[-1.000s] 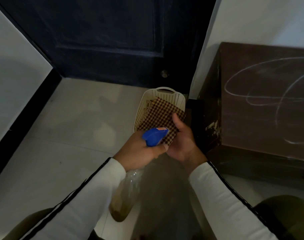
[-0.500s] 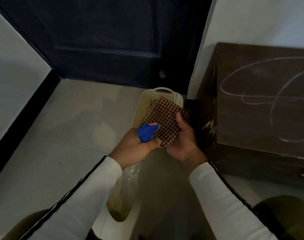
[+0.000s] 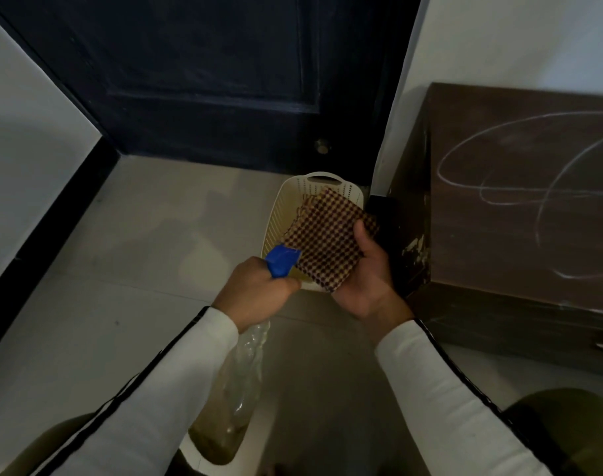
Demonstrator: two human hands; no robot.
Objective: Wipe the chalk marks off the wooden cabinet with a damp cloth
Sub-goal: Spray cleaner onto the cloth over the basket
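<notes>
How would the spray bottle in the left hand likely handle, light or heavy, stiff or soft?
The spray bottle is probably light: only a little murky liquid sits at its base. Its clear wall looks crumpled, so it would likely give under a squeeze. The left hand grips it near the blue nozzle, so the body may swing.

A brown-and-cream checked cloth (image 3: 327,240) showed at frame centre, beside a bright blue plastic spray head (image 3: 282,261). The perforated plastic basket (image 3: 286,204) was cream. At right, white chalk loops (image 3: 520,187) crossed a dark brown wooden cabinet (image 3: 499,255). The door (image 3: 204,73) above was near-black navy.
</notes>
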